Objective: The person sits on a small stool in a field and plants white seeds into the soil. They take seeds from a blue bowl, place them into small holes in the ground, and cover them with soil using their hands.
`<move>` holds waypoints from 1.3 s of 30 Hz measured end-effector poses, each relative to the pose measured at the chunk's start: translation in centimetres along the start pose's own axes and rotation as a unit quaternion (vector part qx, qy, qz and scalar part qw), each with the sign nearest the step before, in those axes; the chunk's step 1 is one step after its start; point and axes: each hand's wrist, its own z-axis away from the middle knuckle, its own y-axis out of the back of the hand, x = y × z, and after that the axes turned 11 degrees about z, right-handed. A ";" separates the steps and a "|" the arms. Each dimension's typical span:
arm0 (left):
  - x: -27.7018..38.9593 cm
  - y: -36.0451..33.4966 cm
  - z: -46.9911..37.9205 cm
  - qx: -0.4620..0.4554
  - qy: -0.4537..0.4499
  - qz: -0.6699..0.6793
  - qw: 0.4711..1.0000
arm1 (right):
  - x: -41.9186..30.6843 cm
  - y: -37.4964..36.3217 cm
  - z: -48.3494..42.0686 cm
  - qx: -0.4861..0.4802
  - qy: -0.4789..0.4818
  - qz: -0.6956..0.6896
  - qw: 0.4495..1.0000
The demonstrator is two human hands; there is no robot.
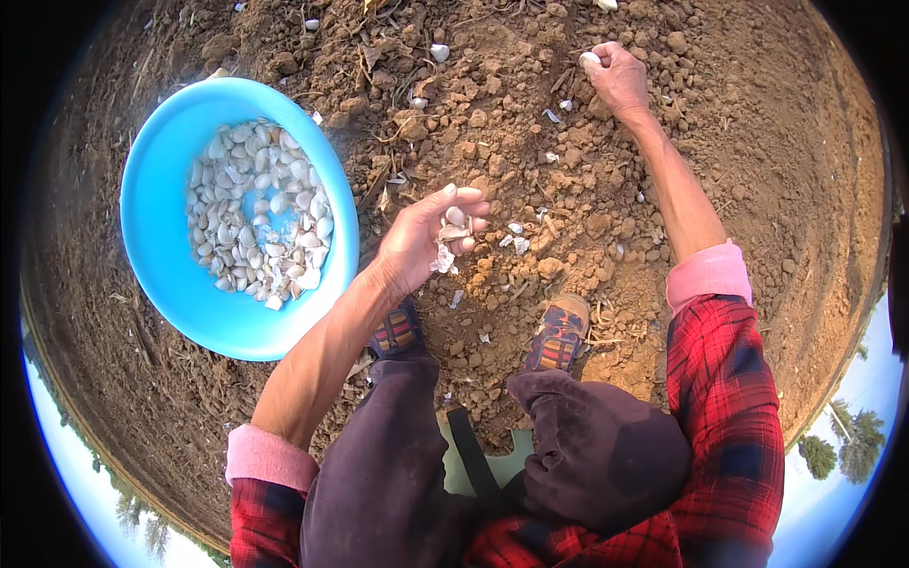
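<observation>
Garlic cloves (248, 241) with bits of papery skin lie inside a blue plastic basin (160, 263) on the soil at the left. Just right of the basin, my left hand (433, 231) is half curled, palm up, cradling a few loose cloves (455, 216) and flakes of skin. My right hand (619, 77) is stretched out at the upper right, low over the clods. Its thumb and fingers pinch a white clove (589, 59). Whether that clove touches the soil cannot be told.
Cloddy brown soil (497, 142) bears scattered cloves (439, 52), peeled skins and dry stalks. My shoes (559, 334) rest on it in front of me, with a pale green object (458, 465) crossed by a dark strap between my legs. Trees (852, 440) stand beyond the field's edge.
</observation>
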 end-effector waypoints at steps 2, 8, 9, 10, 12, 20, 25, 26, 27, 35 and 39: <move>-0.1 0.3 -0.1 0.004 0.008 -0.007 1.000 | 1.3 -1.4 -1.7 0.016 0.045 0.099 0.994; 0.2 0.8 -0.4 0.026 -0.004 0.004 1.000 | 1.8 -3.0 -4.5 0.014 0.184 0.236 0.954; 0.2 0.7 -0.5 0.033 -0.004 0.007 0.999 | 1.7 -2.9 -4.9 0.000 0.189 0.248 0.950; 0.3 0.6 -0.5 0.027 -0.002 0.011 1.000 | 1.6 -2.8 -5.3 -0.037 0.181 0.264 0.947; 0.4 0.3 -0.7 0.029 -0.003 0.014 0.999 | 1.4 -2.7 -5.7 -0.086 0.164 0.308 0.933; 1.6 -1.6 -1.1 -0.028 -0.025 0.044 0.998 | 1.3 -3.6 -6.1 -0.007 0.230 0.352 0.907; 1.8 -1.7 -1.1 -0.083 -0.060 0.084 0.991 | -1.7 -1.1 -0.9 0.019 0.136 0.247 0.959; 1.7 -1.8 -1.0 -0.080 -0.061 0.092 0.991 | -2.8 -0.3 1.3 0.066 0.173 0.147 0.972; 1.5 -1.8 -1.0 -0.075 -0.059 0.096 0.991 | -4.0 0.6 3.7 0.074 0.163 0.060 0.982; -1.0 -2.7 -1.2 -0.035 -0.051 0.036 0.997 | -11.9 3.3 15.4 -0.159 0.272 -0.088 0.945; -2.5 -3.0 -1.2 -0.034 -0.031 -0.041 0.998 | -11.7 3.4 17.3 -0.154 0.272 -0.026 0.950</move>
